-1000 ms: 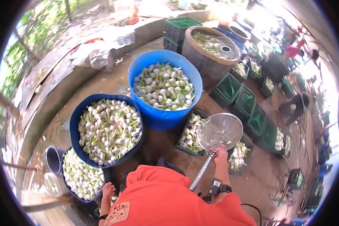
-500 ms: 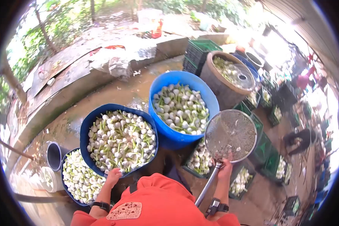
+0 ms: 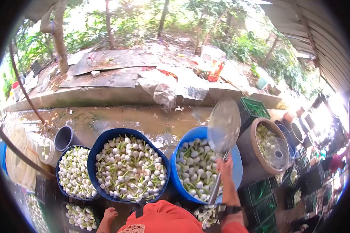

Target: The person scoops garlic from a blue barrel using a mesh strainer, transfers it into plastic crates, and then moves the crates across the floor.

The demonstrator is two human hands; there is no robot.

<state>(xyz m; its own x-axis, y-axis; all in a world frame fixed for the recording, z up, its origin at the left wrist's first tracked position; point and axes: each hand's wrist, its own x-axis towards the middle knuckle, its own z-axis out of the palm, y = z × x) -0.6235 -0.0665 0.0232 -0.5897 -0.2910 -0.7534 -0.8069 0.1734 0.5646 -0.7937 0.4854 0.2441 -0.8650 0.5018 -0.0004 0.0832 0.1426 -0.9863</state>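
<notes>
A long-handled round mesh strainer (image 3: pixel 224 125) is raised over the right side of a light blue tub (image 3: pixel 237 165) of white bulbs with green stems. My right hand (image 3: pixel 224 167) is closed round its metal handle just below the blurred mesh. Low in the view, my left hand (image 3: pixel 110 213) has its fingers curled, and I cannot make out anything in them. It is in front of a dark blue tub (image 3: pixel 92 171) full of the same bulbs. A smaller tub of bulbs (image 3: pixel 77 172) stands to the left.
A large brown barrel (image 3: pixel 256 128) with bulbs stands right of the light blue tub. Green crates (image 3: pixel 256 193) are stacked below it. Behind lies a low concrete ledge (image 3: pixel 116 96). A grey bucket (image 3: pixel 64 138) and a white bucket (image 3: pixel 47 150) stand at the left.
The view has turned, showing more trees and ledge. The strainer has swung upright, from beside the light blue tub to over its right side. My left hand has left the dark blue tub's rim.
</notes>
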